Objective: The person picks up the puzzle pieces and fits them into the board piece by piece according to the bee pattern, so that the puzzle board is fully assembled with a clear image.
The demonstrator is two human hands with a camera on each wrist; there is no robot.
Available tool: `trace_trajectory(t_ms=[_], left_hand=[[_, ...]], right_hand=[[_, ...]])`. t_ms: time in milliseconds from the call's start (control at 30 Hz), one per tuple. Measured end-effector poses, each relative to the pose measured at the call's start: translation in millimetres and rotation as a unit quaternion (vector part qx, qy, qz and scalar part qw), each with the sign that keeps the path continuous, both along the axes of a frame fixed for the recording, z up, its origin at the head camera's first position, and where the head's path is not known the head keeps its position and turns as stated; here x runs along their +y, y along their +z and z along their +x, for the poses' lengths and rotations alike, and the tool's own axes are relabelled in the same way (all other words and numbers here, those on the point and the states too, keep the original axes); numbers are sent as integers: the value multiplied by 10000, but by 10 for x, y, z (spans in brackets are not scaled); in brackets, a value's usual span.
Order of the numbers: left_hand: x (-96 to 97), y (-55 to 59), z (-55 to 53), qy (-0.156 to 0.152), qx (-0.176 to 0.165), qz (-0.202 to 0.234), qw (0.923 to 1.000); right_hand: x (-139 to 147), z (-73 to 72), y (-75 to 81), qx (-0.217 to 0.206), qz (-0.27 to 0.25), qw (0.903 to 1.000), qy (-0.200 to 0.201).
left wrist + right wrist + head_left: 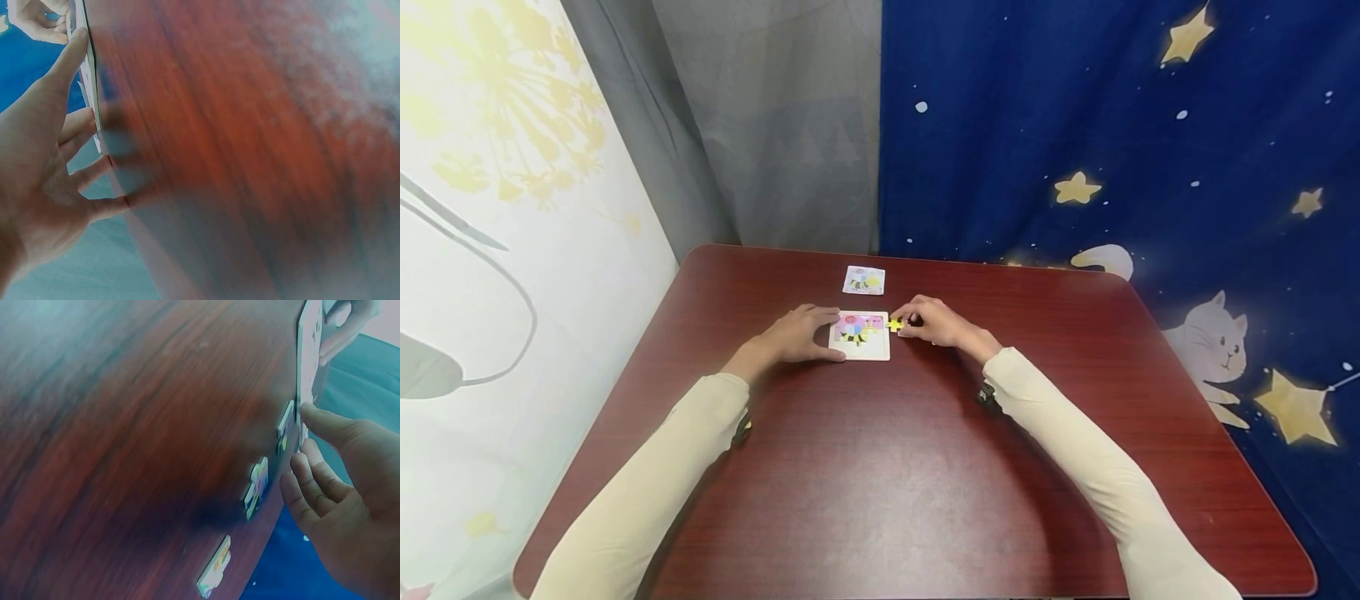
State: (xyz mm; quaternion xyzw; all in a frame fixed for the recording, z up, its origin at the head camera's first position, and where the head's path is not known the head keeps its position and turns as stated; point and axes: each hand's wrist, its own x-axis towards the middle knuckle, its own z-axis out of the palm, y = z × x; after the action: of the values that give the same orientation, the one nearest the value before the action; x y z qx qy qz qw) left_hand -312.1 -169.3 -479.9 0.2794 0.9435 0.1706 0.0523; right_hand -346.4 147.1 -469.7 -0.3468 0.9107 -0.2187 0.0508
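Tabletop (880, 475): reddish-brown wood grain, glossy. Tray (871, 353): flat, rectangular, pale-rimmed; pink, blue and yellow picture in upper part, bare white below. It lies between the hands, nearer the person than a similarly pictured card (863, 281). Left hand (797, 335): straight fingers spread, touching tray's left side. Right hand (942, 322) pinches a knobbed yellow piece (895, 326) by tray's right edge. Right wrist view: loose pieces (256, 487), printing too oblique to read.

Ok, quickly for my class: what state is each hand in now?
Left hand: open, touching the puzzle board.
Right hand: closed, holding a yellow puzzle piece.
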Motion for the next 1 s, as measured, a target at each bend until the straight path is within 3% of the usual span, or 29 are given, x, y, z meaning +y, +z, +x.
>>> trace_trajectory(t_ms=[533, 1000], left_hand=[[6, -26, -28, 18, -55, -14, 10000], [6, -35, -35, 19, -54, -41, 10000]], right_hand=[[-225, 66, -36, 43, -170, 9995, 248], [-384, 73, -51, -48, 9, 9994, 349]])
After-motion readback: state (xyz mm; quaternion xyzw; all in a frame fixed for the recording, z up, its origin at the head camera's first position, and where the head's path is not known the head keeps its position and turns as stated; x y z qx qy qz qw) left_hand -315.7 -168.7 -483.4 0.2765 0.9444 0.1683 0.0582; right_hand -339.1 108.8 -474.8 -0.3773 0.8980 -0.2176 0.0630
